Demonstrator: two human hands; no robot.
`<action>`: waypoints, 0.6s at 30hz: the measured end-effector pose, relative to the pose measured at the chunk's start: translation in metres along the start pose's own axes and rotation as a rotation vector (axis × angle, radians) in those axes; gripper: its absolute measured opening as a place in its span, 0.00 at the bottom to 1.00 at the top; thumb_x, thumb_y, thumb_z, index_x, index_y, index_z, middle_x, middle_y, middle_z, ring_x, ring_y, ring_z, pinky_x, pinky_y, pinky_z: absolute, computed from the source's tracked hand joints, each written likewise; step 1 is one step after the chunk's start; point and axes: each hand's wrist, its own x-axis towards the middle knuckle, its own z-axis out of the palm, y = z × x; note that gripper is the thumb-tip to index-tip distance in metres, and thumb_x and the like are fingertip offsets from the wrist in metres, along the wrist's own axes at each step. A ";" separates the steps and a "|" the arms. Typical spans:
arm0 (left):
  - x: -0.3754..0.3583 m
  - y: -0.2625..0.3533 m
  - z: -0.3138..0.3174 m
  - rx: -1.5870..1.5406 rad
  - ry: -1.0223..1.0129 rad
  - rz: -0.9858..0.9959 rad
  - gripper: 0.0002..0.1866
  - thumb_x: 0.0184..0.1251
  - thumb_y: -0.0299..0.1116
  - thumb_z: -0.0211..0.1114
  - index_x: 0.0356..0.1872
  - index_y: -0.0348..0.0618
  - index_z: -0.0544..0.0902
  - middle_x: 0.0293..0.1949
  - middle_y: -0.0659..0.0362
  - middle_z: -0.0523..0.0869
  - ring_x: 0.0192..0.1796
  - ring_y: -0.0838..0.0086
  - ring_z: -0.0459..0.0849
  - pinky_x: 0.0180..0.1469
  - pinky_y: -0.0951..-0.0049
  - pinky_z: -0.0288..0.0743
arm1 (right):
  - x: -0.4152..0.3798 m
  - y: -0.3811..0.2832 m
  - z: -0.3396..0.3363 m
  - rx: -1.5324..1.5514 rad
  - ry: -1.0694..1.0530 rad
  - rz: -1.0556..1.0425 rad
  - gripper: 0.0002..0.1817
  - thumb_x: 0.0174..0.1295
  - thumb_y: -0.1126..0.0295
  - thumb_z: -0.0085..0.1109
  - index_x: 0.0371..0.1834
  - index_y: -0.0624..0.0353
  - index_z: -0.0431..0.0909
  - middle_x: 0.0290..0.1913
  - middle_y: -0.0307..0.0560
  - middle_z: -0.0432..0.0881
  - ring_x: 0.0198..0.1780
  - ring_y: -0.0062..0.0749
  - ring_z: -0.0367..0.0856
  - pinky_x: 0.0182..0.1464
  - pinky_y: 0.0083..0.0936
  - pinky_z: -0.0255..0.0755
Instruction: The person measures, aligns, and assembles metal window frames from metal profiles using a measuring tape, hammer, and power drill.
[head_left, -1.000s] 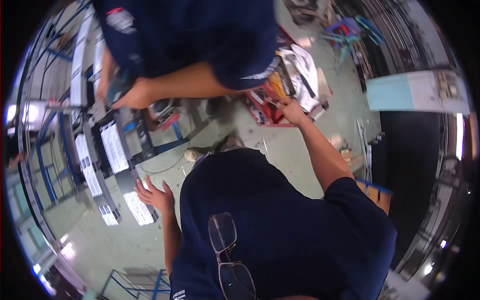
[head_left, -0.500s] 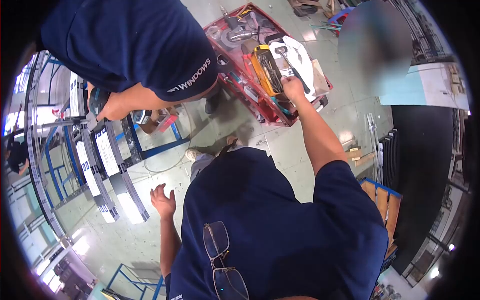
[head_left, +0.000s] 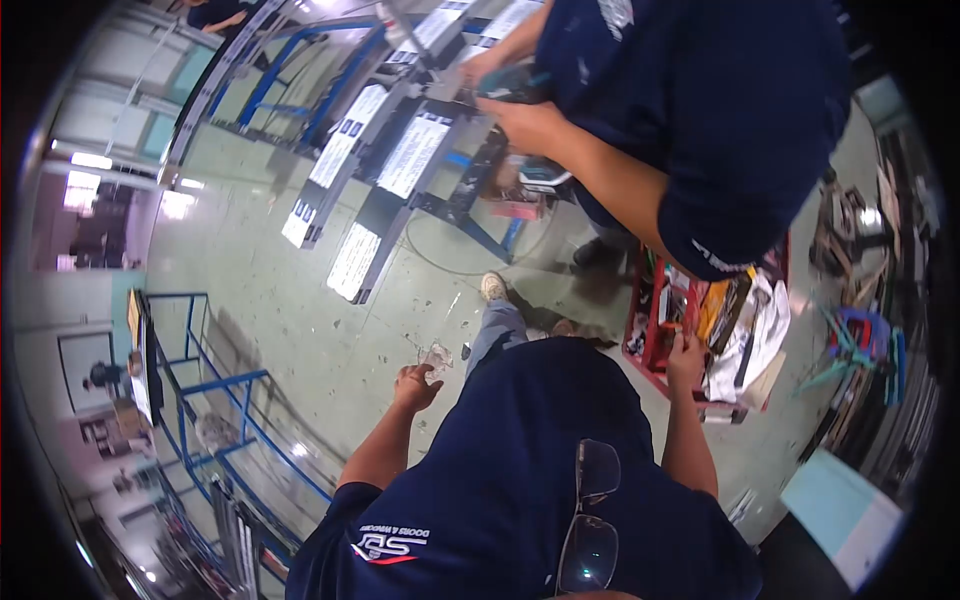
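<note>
My left hand (head_left: 415, 388) hangs low over the floor, fingers loosely bent and thumb apart, holding nothing. Its fingertips overlap a crumpled piece of clear plastic (head_left: 436, 358) in this view. At the near side of the red tool box (head_left: 655, 372), my right hand (head_left: 686, 362) is closed with curled fingers; I cannot tell what is in them. Beside it in the box lie a yellow open case (head_left: 714, 308), a dark-handled tool (head_left: 748, 350) and a white cloth (head_left: 768, 322).
A co-worker's arm (head_left: 610, 170) reaches across ahead, hands around a cordless power tool (head_left: 515, 84) at dark profiles with white labels (head_left: 415, 150). A blue metal frame (head_left: 245, 385) stands at left. A cable (head_left: 440, 268) loops over the floor. A light-blue panel (head_left: 840, 510) is at lower right.
My view has swung left, and the co-worker now appears at upper right. My right hand has moved from beside the yellow case to the box's near side. My left hand's fingers point more sideways.
</note>
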 end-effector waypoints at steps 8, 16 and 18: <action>0.032 0.013 0.032 -0.018 0.189 0.061 0.25 0.55 0.53 0.74 0.53 0.56 0.85 0.52 0.52 0.87 0.58 0.53 0.82 0.62 0.56 0.75 | 0.028 -0.001 0.014 -0.142 -0.108 -0.341 0.10 0.69 0.65 0.58 0.39 0.61 0.80 0.35 0.55 0.83 0.39 0.48 0.83 0.45 0.38 0.75; 0.035 0.085 -0.051 -0.164 0.150 0.080 0.14 0.69 0.49 0.62 0.39 0.50 0.85 0.33 0.49 0.88 0.42 0.51 0.87 0.49 0.53 0.79 | 0.042 -0.030 0.011 -0.109 -0.140 -0.221 0.23 0.73 0.55 0.53 0.30 0.67 0.78 0.29 0.62 0.80 0.33 0.58 0.79 0.39 0.46 0.70; 0.032 0.103 -0.067 -0.465 0.284 0.125 0.16 0.72 0.48 0.61 0.36 0.46 0.83 0.34 0.49 0.88 0.43 0.49 0.86 0.44 0.53 0.79 | 0.041 -0.017 0.015 -0.127 -0.181 -0.156 0.29 0.75 0.50 0.48 0.26 0.67 0.79 0.27 0.65 0.79 0.31 0.63 0.80 0.37 0.50 0.69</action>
